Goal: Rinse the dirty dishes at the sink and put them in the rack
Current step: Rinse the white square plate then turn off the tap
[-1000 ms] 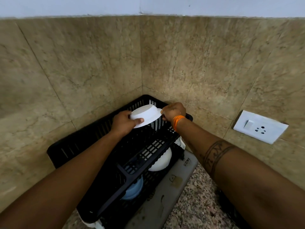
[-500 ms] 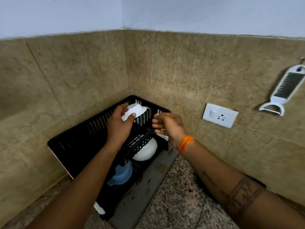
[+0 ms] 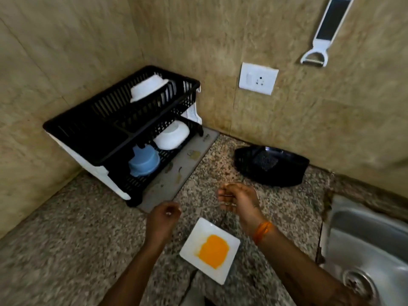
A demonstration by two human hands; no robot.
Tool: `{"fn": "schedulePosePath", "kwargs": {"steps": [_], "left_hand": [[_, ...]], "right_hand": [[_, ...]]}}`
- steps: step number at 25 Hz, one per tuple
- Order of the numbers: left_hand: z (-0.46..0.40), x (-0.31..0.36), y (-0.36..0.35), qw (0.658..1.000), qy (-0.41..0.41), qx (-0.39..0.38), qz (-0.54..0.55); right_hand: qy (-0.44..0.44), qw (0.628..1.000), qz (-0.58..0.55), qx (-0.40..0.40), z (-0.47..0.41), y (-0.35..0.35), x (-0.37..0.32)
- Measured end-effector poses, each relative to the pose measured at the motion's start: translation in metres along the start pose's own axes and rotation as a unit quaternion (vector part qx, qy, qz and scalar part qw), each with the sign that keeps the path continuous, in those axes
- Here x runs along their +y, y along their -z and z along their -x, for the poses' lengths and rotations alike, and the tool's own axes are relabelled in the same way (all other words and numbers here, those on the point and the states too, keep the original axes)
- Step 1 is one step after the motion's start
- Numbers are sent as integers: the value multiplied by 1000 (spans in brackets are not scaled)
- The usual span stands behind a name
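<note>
Speckled granite worktop [image 3: 66,250] fills the lower frame, meeting tan tiled walls in a corner. Steel sink [image 3: 364,244] at right edge, drain visible lower right.

Black two-tier dish rack [image 3: 88,129] stands in the corner on a grey drip mat [image 3: 183,171]. Upper tier: one white bowl [image 3: 148,88] tilted on its side against the slats. Lower tier: a second white bowl [image 3: 173,135] upside down, and just left of it a blue bowl [image 3: 144,162], also upside down (the two look close; whether touching, cannot tell).

Black basket [image 3: 271,165] sits on the worktop against the back wall, between rack and sink; it holds a dark scrub pad.

White square plate [image 3: 209,250] lies flat on the worktop near the front, left of the sink, with an orange smear at its centre (unrinsed). It lies between the two forearms, touched by neither.

Left hand [image 3: 162,219] hovers above the worktop just behind the plate's left corner, fingers loosely curled, holding nothing. Right hand [image 3: 238,199] hovers behind the plate, fingers loosely bent, empty; orange band [image 3: 261,231] at the wrist.

On the wall: white socket plate [image 3: 258,78], and a white peeler-grater [image 3: 326,32] hanging upper right.
</note>
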State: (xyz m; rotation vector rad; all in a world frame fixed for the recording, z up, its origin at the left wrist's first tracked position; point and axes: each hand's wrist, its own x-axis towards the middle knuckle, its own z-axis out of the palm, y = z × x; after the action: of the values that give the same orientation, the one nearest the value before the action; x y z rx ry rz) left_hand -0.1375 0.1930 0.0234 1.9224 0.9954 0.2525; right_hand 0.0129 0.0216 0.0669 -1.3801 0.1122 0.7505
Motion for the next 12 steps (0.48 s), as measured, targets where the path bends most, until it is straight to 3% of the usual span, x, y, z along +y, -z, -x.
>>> {"fn": "schedulePosePath", "kwargs": {"steps": [3, 9, 12], "left_hand": [[17, -36, -18, 984, 57, -68, -157], [37, -42, -54, 974, 37, -69, -211], [36, -41, -65, 980, 52, -62, -182]], "right_hand": [[-41, 999, -24, 22, 16, 22, 35], [-55, 998, -4, 13, 36, 65, 72], [-57, 998, -17, 19, 47, 82, 72]]}}
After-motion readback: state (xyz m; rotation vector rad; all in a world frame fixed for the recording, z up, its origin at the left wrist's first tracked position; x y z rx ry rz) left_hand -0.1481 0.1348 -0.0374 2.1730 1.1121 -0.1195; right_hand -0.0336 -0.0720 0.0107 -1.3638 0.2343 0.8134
